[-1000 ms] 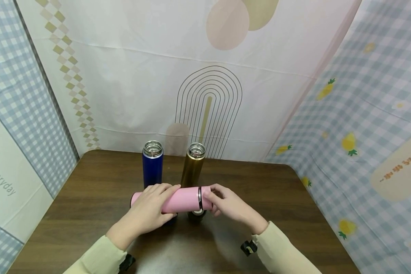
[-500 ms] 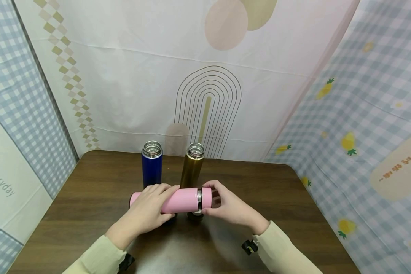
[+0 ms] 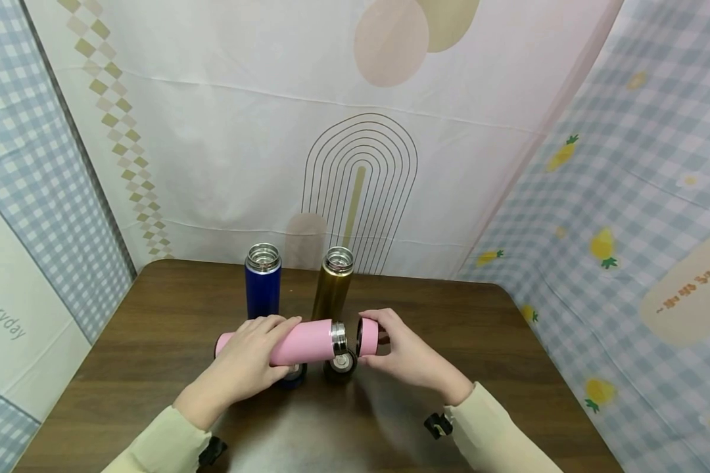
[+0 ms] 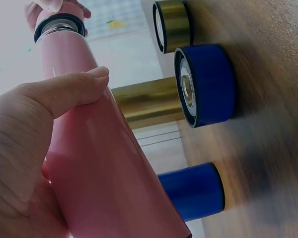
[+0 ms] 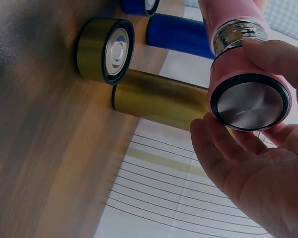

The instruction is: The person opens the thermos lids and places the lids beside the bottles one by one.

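My left hand (image 3: 250, 355) grips the body of a pink thermos bottle (image 3: 307, 343), held sideways above the table with its bare metal neck pointing right. Between the thumb and fingers of my right hand (image 3: 411, 358) is the pink lid (image 3: 369, 337), a short gap away from the neck in the head view. In the right wrist view the pink lid (image 5: 248, 101) shows its round metal top, and the thumb presses its side. Behind the pink bottle stand a blue thermos (image 3: 263, 289) and a gold thermos (image 3: 332, 282), both upright and lidless.
On the brown table (image 3: 449, 328), a gold lid (image 5: 102, 52) and a blue lid (image 4: 208, 84) lie inside-up in front of their bottles. A patterned white cloth (image 3: 225, 164) hangs behind the table, and a checked cloth (image 3: 597, 197) at the right.
The pink lid has come off the bottle's neck and moved right with my right hand. My left hand and the pink bottle have shifted slightly left, baring the metal neck.
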Available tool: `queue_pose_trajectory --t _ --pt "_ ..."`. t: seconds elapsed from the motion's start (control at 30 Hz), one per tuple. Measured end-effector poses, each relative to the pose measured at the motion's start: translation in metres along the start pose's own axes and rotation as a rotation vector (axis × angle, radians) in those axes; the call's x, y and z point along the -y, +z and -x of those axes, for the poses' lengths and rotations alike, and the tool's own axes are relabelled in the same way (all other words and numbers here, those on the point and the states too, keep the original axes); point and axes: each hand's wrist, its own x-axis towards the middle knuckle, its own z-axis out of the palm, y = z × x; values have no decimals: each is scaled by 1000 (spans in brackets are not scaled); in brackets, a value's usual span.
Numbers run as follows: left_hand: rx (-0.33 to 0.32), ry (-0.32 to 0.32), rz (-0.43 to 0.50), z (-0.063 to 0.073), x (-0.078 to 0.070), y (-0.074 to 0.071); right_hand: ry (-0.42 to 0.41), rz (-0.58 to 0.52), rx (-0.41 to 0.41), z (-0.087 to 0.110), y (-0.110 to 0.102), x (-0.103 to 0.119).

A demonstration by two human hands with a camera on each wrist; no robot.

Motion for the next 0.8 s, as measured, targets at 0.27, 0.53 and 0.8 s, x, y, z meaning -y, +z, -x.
queue_pose_trajectory --t 0.27,0.53,0.8 --pt "6 -4 28 -2 -2 1 25 -22 -21 2 1 -1" --pt "-1 -29 61 -4 -5 0 64 -78 -45 5 0 -6" --pt "-39 -93 93 -7 -13 -2 70 -22 -98 6 -2 -8"
